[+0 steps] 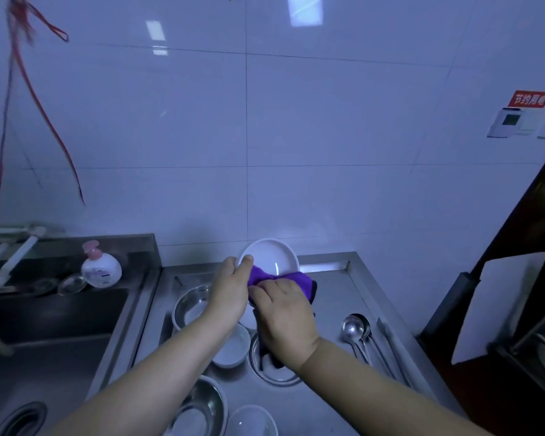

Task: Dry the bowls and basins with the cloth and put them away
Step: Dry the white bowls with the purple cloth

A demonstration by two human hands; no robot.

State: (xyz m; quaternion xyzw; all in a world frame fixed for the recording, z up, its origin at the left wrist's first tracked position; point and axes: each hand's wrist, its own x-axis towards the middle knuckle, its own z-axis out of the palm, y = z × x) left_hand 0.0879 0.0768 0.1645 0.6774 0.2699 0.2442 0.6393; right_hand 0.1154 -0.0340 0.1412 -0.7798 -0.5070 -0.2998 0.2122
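Pale tiled wall (328,152) behind everything. Below it, a stainless steel draining counter (337,297) with a dark sink (54,325) to its left. On the counter, a steel basin (191,305) under the left forearm, another steel basin (202,407) at the bottom edge, a white ceramic bowl (233,347) between them, a second white bowl (252,421) at the bottom. Held up over the counter, tilted toward the camera, a round white shallow bowl (271,256). Left hand (230,287) gripping its left rim, thumb curled over the edge. Right hand (283,316) clutching a purple cloth (277,280), fingers bunched into it, pressing it against the bowl's lower rim. Right of the hands, steel ladles (356,328) lying flat. Beside the sink, a pink-topped soap bottle (100,269).
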